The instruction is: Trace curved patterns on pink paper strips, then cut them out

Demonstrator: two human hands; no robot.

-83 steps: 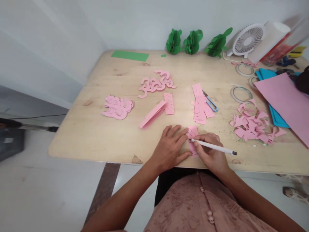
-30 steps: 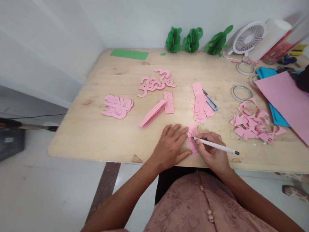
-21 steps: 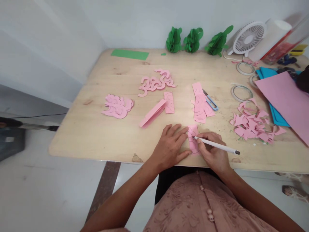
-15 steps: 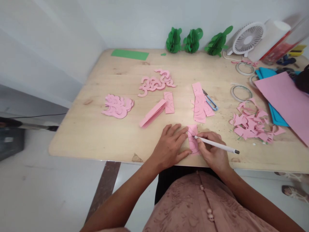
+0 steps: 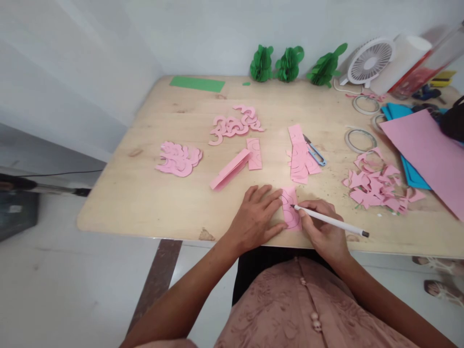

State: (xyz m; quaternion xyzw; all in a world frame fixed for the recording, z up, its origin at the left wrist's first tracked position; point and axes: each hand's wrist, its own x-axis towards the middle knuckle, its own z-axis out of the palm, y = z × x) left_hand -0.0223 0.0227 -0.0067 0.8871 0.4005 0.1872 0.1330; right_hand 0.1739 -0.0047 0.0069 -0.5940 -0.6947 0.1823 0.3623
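One strip (image 5: 289, 221) of pink paper, marked with curved lines, lay flat on the table (image 5: 126, 203) near the front edge, between the person's two hands; the pen (image 5: 331, 220) slanted over it, its dark tip at the drawn lines, though whether tip and paper touched could not be told. The right hand (image 5: 324, 232) clamped its thumb and fingers on the pen near the tip; the left hand (image 5: 255, 220) rested palm down, fingers slightly apart, with a fingertip and the thumb at the left edge of the strip.

Just beyond the strip lay a stack (image 5: 299, 159) of marked pink pieces, overlapping at angles; snips (image 5: 315, 151) with blue handles sat at its right side. Beyond the strip and to its left were a folded piece (image 5: 232, 169) and a short piece (image 5: 254, 154), meeting at one end; curls (image 5: 232, 126) lay farther back, and cutouts (image 5: 179, 158) farther left.

To the right of the strip lay scraps (image 5: 377, 186) in a loose heap; tape rings (image 5: 347, 139) lay behind them, and a pink sheet (image 5: 427, 150) overlapped blue sheets (image 5: 415, 176) farther right. Farthest from the strip, along the wall, stood three green figures (image 5: 261, 65), a fan (image 5: 369, 63) and a white roll (image 5: 406, 63).
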